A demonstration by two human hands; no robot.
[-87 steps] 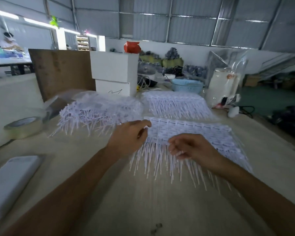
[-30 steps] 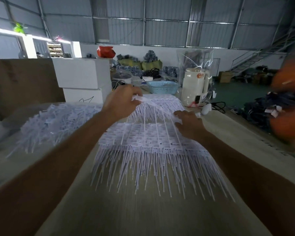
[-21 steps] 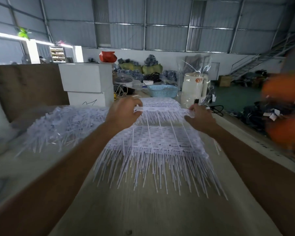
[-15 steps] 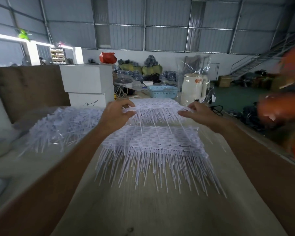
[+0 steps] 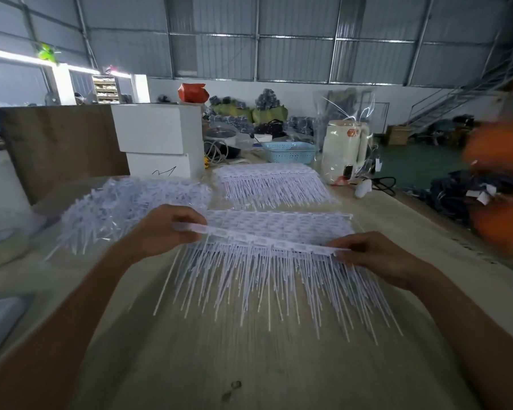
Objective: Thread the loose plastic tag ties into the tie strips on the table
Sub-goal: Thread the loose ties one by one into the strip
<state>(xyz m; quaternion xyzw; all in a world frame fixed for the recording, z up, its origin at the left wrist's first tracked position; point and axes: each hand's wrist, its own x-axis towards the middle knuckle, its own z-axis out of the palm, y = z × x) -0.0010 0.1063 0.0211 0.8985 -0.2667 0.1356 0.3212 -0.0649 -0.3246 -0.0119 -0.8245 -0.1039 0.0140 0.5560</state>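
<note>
Both forearms extend forward, the left hand [image 5: 166, 229] and right hand [image 5: 370, 255] level and apart, each apparently pinching one end of a tie strip [image 5: 267, 239], fingers curled.

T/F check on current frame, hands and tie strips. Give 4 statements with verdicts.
1. Both hands hold one tie strip by its ends. True: left hand, right hand.
2. The held strip lies over the near stack of strips. True.
3. The loose tie pile sits right of the stacks. False: it sits left of them.
4. The blue basket is in front of the hands. False: it stands behind the far stack.
</note>
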